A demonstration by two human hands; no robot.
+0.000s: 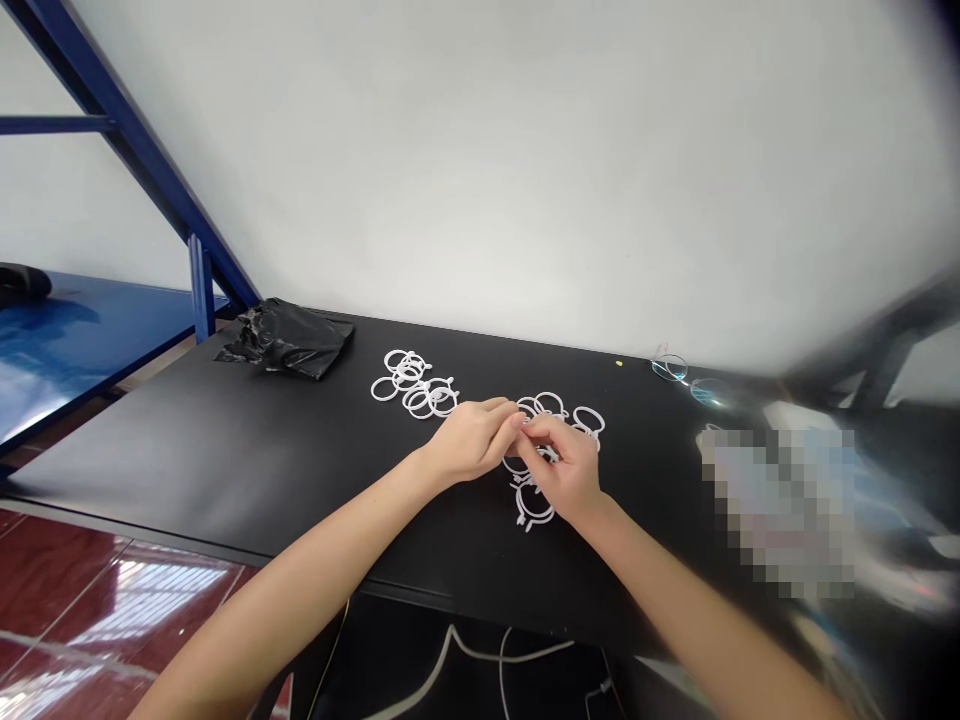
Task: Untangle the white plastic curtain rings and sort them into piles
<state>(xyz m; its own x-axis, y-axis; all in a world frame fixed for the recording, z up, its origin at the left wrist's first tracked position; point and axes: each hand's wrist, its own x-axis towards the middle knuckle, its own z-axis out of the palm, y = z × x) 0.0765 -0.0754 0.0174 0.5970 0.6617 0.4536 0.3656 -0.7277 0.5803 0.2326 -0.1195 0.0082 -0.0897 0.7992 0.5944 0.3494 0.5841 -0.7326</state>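
Fingertips meet at the middle of the black table (300,460), where my left hand (472,440) and my right hand (564,465) are both closed in a pinch. Whatever lies between the fingers is hidden by them. Beneath and around my right hand is a loose group of thin white rings (534,516) with small tabs, partly covered by the hand. Beyond my left hand, a second cluster of similar white rings (409,374) lies overlapping on the tabletop.
A crumpled black plastic bag (289,338) lies at the back left, by a blue metal frame (201,285). Eyeglasses (670,368) rest near the wall at right. Closer stands a blurred, pixelated package (780,510). Pale cables (450,650) hang below the table's front edge.
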